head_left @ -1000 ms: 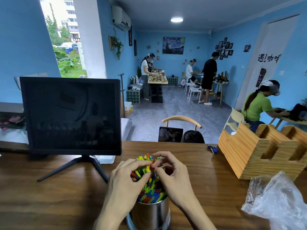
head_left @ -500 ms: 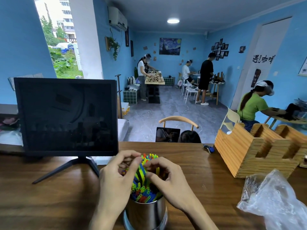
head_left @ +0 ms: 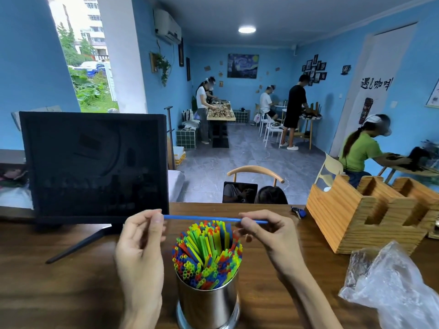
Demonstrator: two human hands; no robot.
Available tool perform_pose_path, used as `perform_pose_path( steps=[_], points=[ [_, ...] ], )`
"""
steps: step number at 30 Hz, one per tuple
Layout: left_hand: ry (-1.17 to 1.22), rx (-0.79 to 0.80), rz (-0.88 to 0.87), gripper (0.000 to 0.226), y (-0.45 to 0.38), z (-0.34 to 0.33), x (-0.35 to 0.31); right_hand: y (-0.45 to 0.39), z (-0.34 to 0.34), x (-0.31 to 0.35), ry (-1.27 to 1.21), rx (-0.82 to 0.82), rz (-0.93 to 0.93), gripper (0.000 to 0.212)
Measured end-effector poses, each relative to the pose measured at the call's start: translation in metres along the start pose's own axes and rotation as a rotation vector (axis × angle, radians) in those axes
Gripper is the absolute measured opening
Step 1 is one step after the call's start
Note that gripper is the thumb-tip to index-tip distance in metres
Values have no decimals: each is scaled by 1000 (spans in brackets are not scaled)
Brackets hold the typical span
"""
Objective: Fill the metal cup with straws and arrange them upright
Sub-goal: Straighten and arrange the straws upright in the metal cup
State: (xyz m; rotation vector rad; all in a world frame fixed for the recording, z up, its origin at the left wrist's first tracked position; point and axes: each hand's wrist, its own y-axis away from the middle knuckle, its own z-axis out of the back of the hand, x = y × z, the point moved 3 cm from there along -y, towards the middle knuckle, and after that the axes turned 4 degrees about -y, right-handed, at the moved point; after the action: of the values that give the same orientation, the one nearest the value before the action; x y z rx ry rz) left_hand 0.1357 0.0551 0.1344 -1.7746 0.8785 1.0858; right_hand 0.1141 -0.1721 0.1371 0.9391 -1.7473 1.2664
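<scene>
One blue straw [head_left: 215, 219] stretched level between my hands above the packed metal cup [head_left: 209, 302].

My left hand [head_left: 140, 243] pinches its left end, my right hand [head_left: 268, 233] pinches near its right end; beneath it, coloured straws [head_left: 207, 250] stand upright in the cup on the wooden table [head_left: 59, 281], between my wrists.
</scene>
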Motion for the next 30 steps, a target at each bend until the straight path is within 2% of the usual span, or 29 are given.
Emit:
perform_pose_path(
  steps=[5, 8, 10, 13, 15, 17, 20, 24, 27, 30],
  points=[
    [-299, 324, 125, 7, -5, 1, 10, -9, 9, 7, -75, -153, 48, 34],
    [-607, 596, 105, 10, -3, 0, 14, -12, 7, 6, -123, -211, 113, 45],
    [-710, 668, 62, 12, -2, -2, 12, -12, 5, 6, -108, -217, 180, 42],
    [-735, 613, 11, 12, -1, -4, 7, -10, -2, 3, 129, -126, 272, 41],
    [-740, 552, -35, 12, 0, -5, 6, -5, -12, -4, 340, 1, 253, 41],
    [-722, 515, -78, 17, 3, -7, 6, 1, -22, -14, 491, 116, 228, 34],
    [-717, 523, -123, 26, 9, -13, 5, 5, -30, -21, 664, 179, 282, 18],
    [-726, 551, -140, 39, 12, -17, 7, 5, -32, -24, 664, 233, 249, 9],
    [-685, 535, -143, 44, 10, -15, 8, 6, -32, -24, 527, 202, 214, 14],
    [-662, 489, -230, 46, 11, -16, 5, 7, -32, -23, 395, 171, 117, 22]
  ],
)
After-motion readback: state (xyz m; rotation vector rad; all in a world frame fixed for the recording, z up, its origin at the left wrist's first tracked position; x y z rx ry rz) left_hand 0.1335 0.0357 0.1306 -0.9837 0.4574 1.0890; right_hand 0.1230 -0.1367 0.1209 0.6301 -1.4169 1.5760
